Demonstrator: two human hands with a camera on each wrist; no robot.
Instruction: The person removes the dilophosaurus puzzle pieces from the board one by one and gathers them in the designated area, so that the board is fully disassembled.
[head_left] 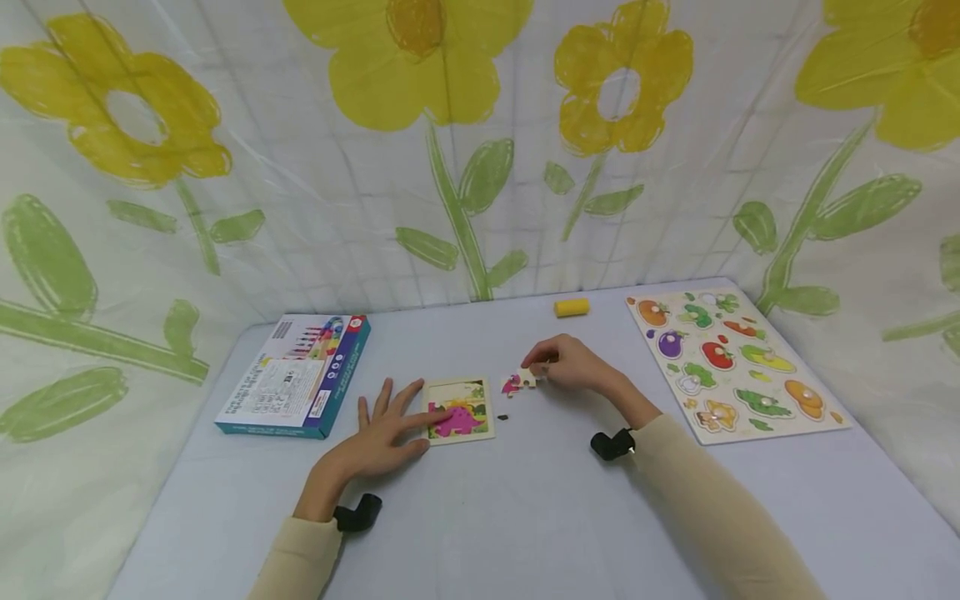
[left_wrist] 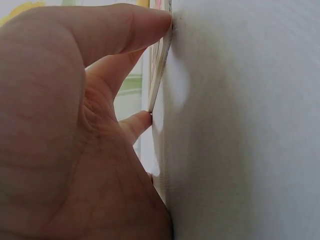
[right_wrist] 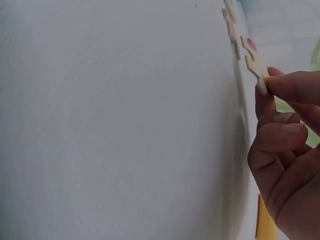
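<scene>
A small square jigsaw puzzle (head_left: 446, 385) with a pink dinosaur picture lies in a pale wooden frame. My left hand (head_left: 382, 437) spreads its fingers over the frame's left side, the index finger lying across the dinosaur. In the left wrist view the thumb touches the edge of the puzzle frame (left_wrist: 159, 82). Right of the frame, my right hand (head_left: 573, 365) pinches a jigsaw piece (right_wrist: 257, 67) between thumb and fingers, with pink at one corner. Another jigsaw piece (head_left: 512, 384) with pink on it sits just beside the held one.
A small dark bit (head_left: 503, 417) lies right of the frame. At the left is a boxed set (head_left: 288, 375); a yellow cylinder (head_left: 572, 307) stands near the back edge. A vegetable peg board (head_left: 738, 362) occupies the right side. Behind hangs a flowered curtain (head_left: 330, 208).
</scene>
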